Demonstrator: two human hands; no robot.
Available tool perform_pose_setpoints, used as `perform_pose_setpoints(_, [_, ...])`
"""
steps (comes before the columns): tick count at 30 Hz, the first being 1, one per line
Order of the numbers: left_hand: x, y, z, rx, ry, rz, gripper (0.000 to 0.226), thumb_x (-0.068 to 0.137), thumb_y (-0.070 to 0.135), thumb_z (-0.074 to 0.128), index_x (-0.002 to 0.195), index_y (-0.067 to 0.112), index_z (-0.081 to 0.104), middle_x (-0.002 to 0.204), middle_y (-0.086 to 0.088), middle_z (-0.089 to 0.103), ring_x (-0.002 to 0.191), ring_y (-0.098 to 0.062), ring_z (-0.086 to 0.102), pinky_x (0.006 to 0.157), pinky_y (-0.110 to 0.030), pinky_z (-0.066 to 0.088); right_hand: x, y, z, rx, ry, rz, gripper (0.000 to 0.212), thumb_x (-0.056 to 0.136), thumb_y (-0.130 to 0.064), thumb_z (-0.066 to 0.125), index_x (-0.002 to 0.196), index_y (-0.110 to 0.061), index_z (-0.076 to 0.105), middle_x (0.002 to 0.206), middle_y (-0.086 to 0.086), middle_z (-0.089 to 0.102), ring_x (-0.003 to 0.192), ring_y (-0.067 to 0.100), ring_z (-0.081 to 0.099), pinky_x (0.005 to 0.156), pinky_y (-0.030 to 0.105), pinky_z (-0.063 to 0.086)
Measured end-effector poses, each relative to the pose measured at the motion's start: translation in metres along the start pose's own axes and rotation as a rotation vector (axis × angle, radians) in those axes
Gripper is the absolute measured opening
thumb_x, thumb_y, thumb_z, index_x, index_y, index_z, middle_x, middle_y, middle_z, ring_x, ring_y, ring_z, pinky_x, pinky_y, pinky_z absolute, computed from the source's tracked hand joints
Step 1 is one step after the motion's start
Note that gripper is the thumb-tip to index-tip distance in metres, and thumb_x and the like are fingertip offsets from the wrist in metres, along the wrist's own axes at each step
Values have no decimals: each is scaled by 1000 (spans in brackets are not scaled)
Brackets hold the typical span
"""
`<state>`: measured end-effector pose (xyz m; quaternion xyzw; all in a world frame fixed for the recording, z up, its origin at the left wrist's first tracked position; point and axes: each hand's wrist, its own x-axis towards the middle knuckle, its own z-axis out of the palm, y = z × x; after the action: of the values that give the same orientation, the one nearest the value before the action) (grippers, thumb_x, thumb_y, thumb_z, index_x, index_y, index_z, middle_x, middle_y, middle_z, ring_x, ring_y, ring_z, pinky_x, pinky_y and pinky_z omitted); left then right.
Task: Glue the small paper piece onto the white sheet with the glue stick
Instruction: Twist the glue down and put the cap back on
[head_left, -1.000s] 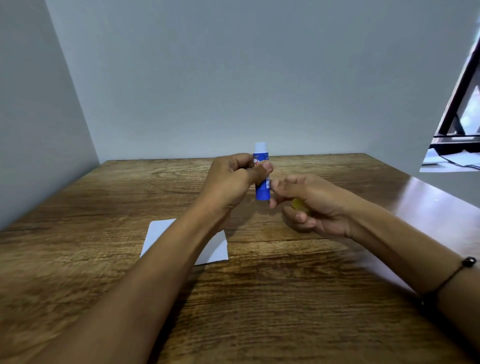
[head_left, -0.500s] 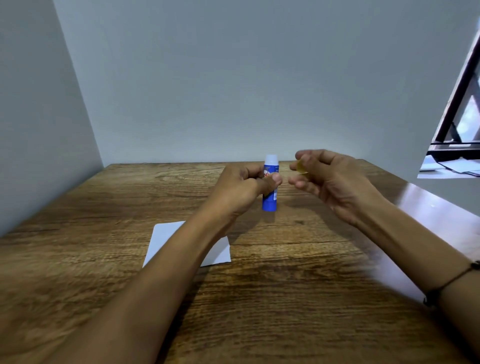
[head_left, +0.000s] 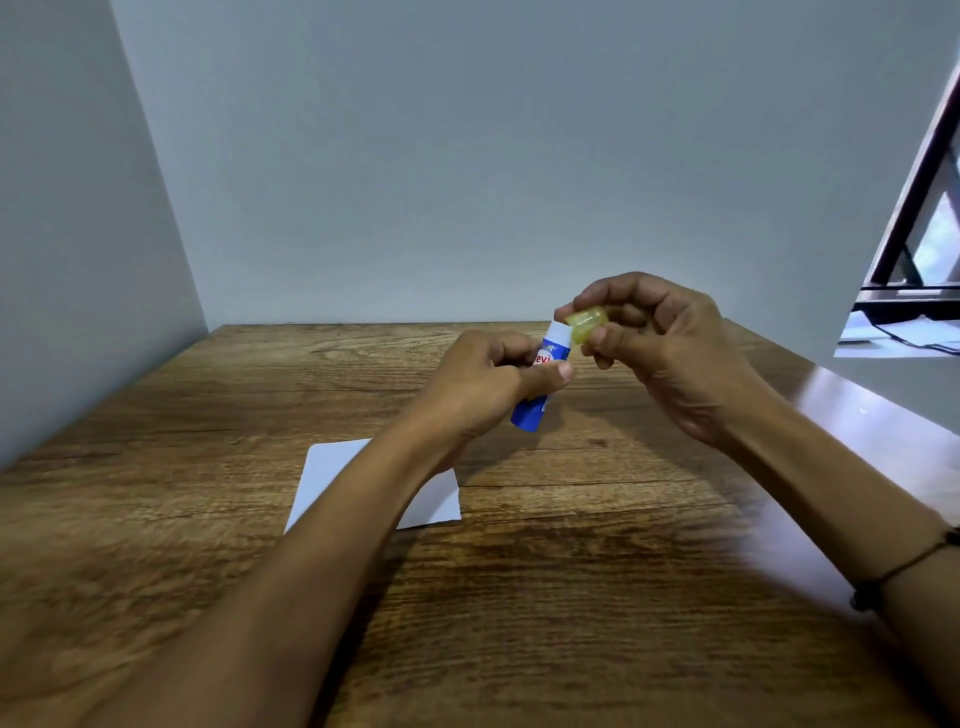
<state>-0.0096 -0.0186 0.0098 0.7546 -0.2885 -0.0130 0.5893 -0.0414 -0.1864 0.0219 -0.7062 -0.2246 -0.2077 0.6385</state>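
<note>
Two hands, left hand gripping one glue stick, right hand pinching one yellow cap, one white sheet

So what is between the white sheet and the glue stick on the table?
In the head view, the left hand and its forearm lie between: the forearm crosses over the white sheet, and the hand holds the blue glue stick above the wooden table.

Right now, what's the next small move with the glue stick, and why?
Probably bring the yellow cap down onto the glue stick's white tip: the right hand holds it right there, while the left hand grips the tilted tube.
</note>
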Motion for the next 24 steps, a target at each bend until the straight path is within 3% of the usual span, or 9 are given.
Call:
perform_pose_setpoints(5, [-3, 4, 0, 63, -33, -40, 15, 76, 27, 69, 74, 12, 71, 67, -2, 56, 62, -8, 49, 65, -26, 36, 0, -3, -4, -131, -44, -37, 31, 76, 11, 61, 86, -18, 69, 83, -6, 73, 73, 10, 60, 60, 19, 49])
perform_pose_setpoints(8, [-3, 7, -2, 108, -47, -31, 11, 77, 30, 66, 71, 23, 71, 72, -5, 61, 64, -9, 50, 64, -25, 36, -1, -3, -5, -181, -87, -41, 34, 76, 11, 62, 85, -21, 70, 83, -5, 72, 74, 8, 61, 62, 18, 51])
perform_pose_setpoints(14, [-4, 2, -2, 334, -12, 47, 18, 77, 31, 65, 59, 25, 65, 54, 0, 54, 54, -14, 44, 57, -29, 31, -3, 4, -4, -214, -155, 23, 27, 79, 6, 62, 88, -18, 67, 72, -7, 73, 57, 3, 61, 57, 17, 52])
perform_pose_setpoints(16, [-3, -1, -1, 466, -3, 91, 17, 77, 28, 66, 62, 19, 64, 56, -1, 52, 52, -12, 42, 54, -26, 30, -4, 8, -3, -297, -181, 44, 23, 81, 2, 61, 89, -19, 66, 71, -1, 70, 55, 6, 61, 58, 19, 53])
perform_pose_setpoints(18, [-3, -3, -1, 580, -8, 139, 20, 77, 27, 65, 61, 18, 58, 58, 1, 49, 51, -9, 39, 49, -16, 26, -6, 11, -2, -397, -191, 47, 15, 84, -7, 61, 87, -21, 64, 67, 5, 67, 53, 11, 61, 56, 21, 52])
perform_pose_setpoints(20, [-2, -4, 1, 626, 7, 176, 21, 76, 28, 65, 60, 22, 54, 56, 5, 46, 51, -8, 39, 48, -13, 28, -8, 12, -1, -480, -161, 31, 8, 86, -18, 60, 82, -23, 63, 58, 3, 63, 49, 13, 58, 50, 18, 47])
perform_pose_setpoints(22, [-3, -3, 2, 637, 23, 199, 19, 76, 28, 65, 62, 22, 54, 56, 7, 45, 53, -9, 39, 49, -12, 29, -9, 11, 1, -611, -117, -5, 17, 88, -28, 57, 71, -26, 61, 51, -2, 55, 44, 5, 49, 47, 12, 37])
perform_pose_setpoints(24, [-4, -3, 4, 696, 28, 244, 18, 77, 29, 64, 65, 17, 59, 57, 8, 42, 58, -13, 40, 49, -18, 26, -10, 11, 6, -746, -79, -30, 30, 88, -33, 55, 62, -19, 58, 46, -6, 43, 46, 6, 41, 45, 16, 27])
